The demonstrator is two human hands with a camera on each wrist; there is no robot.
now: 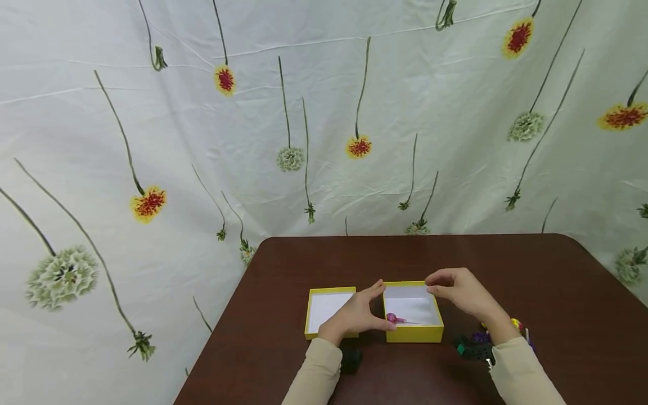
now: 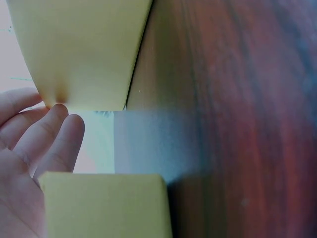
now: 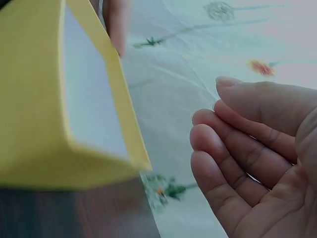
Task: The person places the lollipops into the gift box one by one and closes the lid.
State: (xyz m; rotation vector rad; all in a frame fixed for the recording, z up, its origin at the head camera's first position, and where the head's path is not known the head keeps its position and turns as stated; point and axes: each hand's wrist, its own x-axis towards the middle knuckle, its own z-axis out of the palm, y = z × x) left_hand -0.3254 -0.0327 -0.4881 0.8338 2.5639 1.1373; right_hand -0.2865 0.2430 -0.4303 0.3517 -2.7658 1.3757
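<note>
A yellow box [image 1: 414, 334] with a white inside stands open on the table, a pink-wrapped lollipop [image 1: 396, 319] lying in it near the front left. My left hand [image 1: 354, 314] spans the box's left side, fingertips at the far left corner and thumb over the front left rim. In the left wrist view, its fingers [image 2: 69, 141] touch the lower corner of the yellow wall with little bend. Beside the far right corner hovers my right hand [image 1: 463, 292]. The right wrist view shows its fingers [image 3: 208, 171] loosely curled, apart from the box wall, holding nothing.
A shallow yellow lid [image 1: 331, 306], white inside, lies left of the box, partly behind my left hand. Right of the box, under my right wrist, are a black strap-like thing [image 1: 476, 351] and small colourful wrapped pieces [image 1: 516, 324]. A flower-printed cloth [image 1: 324, 185] hangs behind the table.
</note>
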